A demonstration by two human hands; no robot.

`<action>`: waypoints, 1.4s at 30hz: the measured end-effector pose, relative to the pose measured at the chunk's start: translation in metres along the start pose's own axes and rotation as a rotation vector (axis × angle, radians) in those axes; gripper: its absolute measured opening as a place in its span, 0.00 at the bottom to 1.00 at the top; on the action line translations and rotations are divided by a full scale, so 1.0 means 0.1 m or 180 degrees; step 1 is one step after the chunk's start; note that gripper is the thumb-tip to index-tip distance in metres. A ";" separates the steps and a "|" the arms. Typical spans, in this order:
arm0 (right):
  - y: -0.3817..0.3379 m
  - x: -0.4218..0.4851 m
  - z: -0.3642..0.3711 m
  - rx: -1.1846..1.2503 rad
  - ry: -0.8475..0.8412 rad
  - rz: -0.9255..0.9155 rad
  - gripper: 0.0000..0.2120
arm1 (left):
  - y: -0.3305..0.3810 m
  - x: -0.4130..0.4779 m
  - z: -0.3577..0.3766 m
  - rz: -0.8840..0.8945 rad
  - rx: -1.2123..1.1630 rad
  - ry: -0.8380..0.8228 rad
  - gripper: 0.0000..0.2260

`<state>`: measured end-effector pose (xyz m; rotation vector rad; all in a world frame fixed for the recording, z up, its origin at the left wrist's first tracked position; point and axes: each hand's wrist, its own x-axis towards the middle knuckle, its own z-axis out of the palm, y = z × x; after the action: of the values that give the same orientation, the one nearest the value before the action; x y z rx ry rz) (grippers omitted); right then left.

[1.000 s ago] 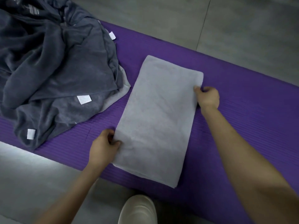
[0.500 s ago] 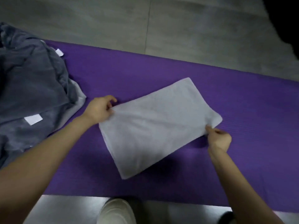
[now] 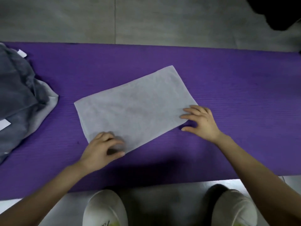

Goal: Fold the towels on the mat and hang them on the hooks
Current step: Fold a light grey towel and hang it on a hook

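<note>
The left hand sits at the lower left corner of the light grey towel, below the centre of the frame. Its fingers are curled over the cloth with the thumb toward the near edge. The area is blurred, so it cannot be told whether the hand actually pinches the corner. The right hand, right of centre, lies spread with its fingers straight on the towel's right corner and its thumb over the mat just off the edge. It grips nothing.

The towel lies flat at mid-frame as a folded rectangle, set askew to the purple mat's edges. It is apart from the pile of dark grey towels at the left edge of the frame. No hooks are in view.

Risks, as judged:
- If only the top layer is caught at the left corner, the layers may slide apart and the next fold will come out uneven.
- The right hand merely rests on the cloth, so a pull from the left could drag the towel across the mat and wrinkle it.
- Because the towel lies askew, a fold lined up with the mat rather than with the towel's own edges would leave the corners mismatched.
- If the towel is lifted by one corner for hanging, the fold is likely to fall open.
</note>
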<state>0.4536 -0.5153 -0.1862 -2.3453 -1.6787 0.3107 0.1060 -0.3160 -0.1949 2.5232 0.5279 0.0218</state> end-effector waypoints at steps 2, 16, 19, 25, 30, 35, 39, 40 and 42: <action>0.09 0.07 -0.01 -0.0084 -0.0335 -0.0002 0.22 | -0.03 -0.06 0.00 -0.0090 0.0223 -0.0147 0.25; -0.23 -0.39 -0.24 0.0735 -0.1342 -0.0150 0.09 | -0.25 -0.30 -0.77 -0.1114 -0.0418 -0.0831 0.11; -0.29 -0.25 -0.33 0.1741 -0.1118 0.0478 0.10 | -0.30 -0.26 -0.90 -0.1417 -0.1128 -0.0140 0.07; -0.16 0.39 -0.39 0.2321 0.0201 0.1160 0.06 | -0.43 0.26 -1.02 -0.1703 -0.1435 0.0884 0.01; -0.06 0.91 -0.23 0.2286 0.0676 0.1621 0.05 | -0.61 0.69 -0.99 -0.1721 -0.1133 0.1118 0.01; 0.04 1.27 -0.04 0.1786 0.0936 0.1773 0.04 | -0.95 0.85 -0.81 -0.2079 -0.0553 0.0887 0.03; 0.16 1.28 0.14 0.1604 0.0639 0.1906 0.07 | -0.96 0.89 -0.69 -0.1910 0.0142 0.0912 0.10; 0.15 1.27 0.14 0.1677 0.0645 0.1919 0.08 | -0.96 0.90 -0.68 -0.1830 0.0315 0.0934 0.13; 0.11 1.23 0.09 0.1630 0.0758 0.1900 0.11 | -0.92 0.91 -0.70 -0.1723 0.0595 0.1065 0.16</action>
<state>0.4994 -0.4013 -0.2020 -2.2974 -0.6578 0.4735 0.1479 -0.1751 -0.1931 2.4780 1.3879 0.2021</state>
